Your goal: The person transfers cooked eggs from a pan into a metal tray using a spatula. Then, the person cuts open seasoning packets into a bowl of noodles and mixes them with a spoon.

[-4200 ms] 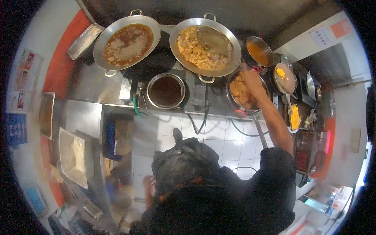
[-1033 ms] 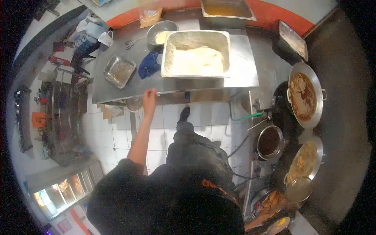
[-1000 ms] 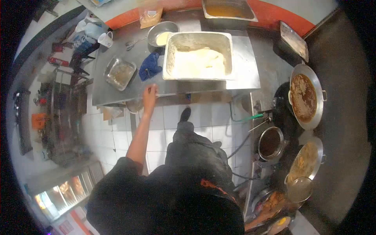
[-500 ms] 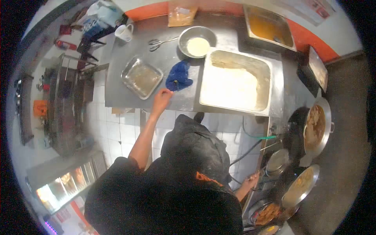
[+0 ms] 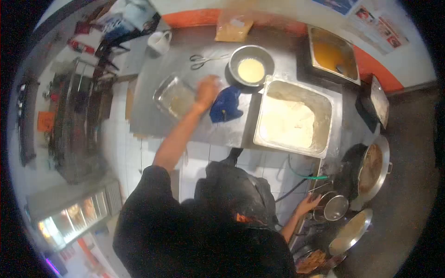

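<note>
Over the steel table [image 5: 153, 116], my left hand [image 5: 207, 92] is smeared by motion, so its fingers do not show clearly. It is between a shallow clear-looking tray [image 5: 174, 96] and a crumpled blue cloth [image 5: 226, 104]. Beyond it lie scissor-handled tongs [image 5: 198, 61] and a metal bowl [image 5: 273, 65] with pale yellow liquid. A large steel pan [image 5: 324, 125] of flour-like powder stands right of the cloth. Low on the right, my right hand [image 5: 307, 204] has its fingers apart beside a small pot [image 5: 334, 207] on the stove; I see nothing held in it.
Along the right side stand a wide wok [image 5: 371, 169], another pan [image 5: 351, 231] and a dish of brown food [image 5: 313, 262]. A pan of orange liquid [image 5: 333, 55] is at the back. A white jug [image 5: 159, 42] stands at the far left corner.
My left hand has moved away from me, from the table's near edge beside the cloth. My right hand has shifted forward beside the small pot. The camera view has shifted too.
</note>
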A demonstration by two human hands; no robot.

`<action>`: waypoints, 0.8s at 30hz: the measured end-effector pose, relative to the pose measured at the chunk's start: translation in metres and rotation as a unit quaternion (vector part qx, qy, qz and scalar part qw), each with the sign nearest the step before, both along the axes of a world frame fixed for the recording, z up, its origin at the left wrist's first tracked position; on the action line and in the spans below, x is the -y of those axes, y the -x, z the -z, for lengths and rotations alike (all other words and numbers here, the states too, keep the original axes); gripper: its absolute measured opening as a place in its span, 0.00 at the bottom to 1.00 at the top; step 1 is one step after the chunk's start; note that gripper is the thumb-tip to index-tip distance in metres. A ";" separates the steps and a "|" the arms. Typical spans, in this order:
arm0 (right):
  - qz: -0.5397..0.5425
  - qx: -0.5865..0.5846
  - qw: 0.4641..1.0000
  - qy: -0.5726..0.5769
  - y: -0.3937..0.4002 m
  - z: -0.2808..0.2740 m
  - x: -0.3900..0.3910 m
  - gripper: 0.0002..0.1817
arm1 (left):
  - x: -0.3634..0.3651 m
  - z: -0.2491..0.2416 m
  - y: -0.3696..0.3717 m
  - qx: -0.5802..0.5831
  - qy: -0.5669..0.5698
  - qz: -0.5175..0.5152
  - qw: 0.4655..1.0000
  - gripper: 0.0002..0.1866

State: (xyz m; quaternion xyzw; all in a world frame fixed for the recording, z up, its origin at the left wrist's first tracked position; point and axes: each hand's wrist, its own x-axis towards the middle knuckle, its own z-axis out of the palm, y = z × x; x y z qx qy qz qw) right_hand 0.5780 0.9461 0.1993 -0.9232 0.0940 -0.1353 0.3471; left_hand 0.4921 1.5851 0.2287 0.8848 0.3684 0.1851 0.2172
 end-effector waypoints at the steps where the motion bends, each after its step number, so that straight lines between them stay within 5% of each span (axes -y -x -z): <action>1: -0.057 -0.030 0.998 -0.021 0.009 -0.010 -0.011 0.30 | -0.043 0.005 -0.009 -0.031 -0.069 -0.016 0.997 0.23; 3: -0.074 -0.043 0.995 -0.043 0.020 -0.019 -0.021 0.30 | -0.149 0.061 -0.024 -0.025 -0.116 -0.064 0.991 0.28; 5: -0.179 -0.138 0.973 0.037 0.043 -0.026 -0.001 0.29 | -0.198 0.094 -0.023 -0.220 -0.085 0.008 0.972 0.33; 6: -0.139 -0.136 0.980 0.037 0.053 -0.028 0.006 0.29 | -0.202 0.100 -0.016 -0.180 -0.161 0.064 0.968 0.25; 7: -0.058 -0.202 0.973 -0.097 0.063 -0.028 0.013 0.28 | -0.181 0.050 -0.027 -0.272 -0.069 0.095 0.955 0.27; 8: 0.025 -0.252 0.937 -0.239 0.078 -0.025 0.018 0.28 | -0.179 0.055 -0.024 -0.333 -0.045 0.109 0.935 0.29; 9: 0.103 -0.282 0.875 -0.379 0.097 -0.023 0.026 0.28 | -0.174 0.071 -0.006 -0.309 -0.206 0.166 0.913 0.29; 12: 0.092 -0.316 0.905 -0.270 0.148 -0.011 0.047 0.27 | -0.181 0.108 0.031 -0.254 -0.130 0.147 0.947 0.25; 15: -0.135 -0.510 0.816 -0.234 0.204 -0.041 0.025 0.35 | -0.123 0.073 0.036 -0.126 -0.118 0.092 0.981 0.23; 18: -0.184 -0.558 0.788 -0.181 0.316 -0.004 0.026 0.36 | -0.033 0.039 0.043 0.052 -0.064 0.094 0.992 0.21; 22: -0.274 -0.518 0.799 -0.136 0.443 -0.002 0.075 0.34 | 0.180 0.011 0.074 0.190 0.246 0.182 0.933 0.19; 23: -0.234 -0.511 0.812 -0.155 0.481 -0.010 0.082 0.34 | 0.248 0.013 0.096 0.157 0.366 0.205 0.894 0.19; 24: -0.063 -0.477 0.869 -0.115 0.517 -0.022 0.086 0.31 | 0.320 0.018 0.124 0.078 0.481 0.233 0.842 0.19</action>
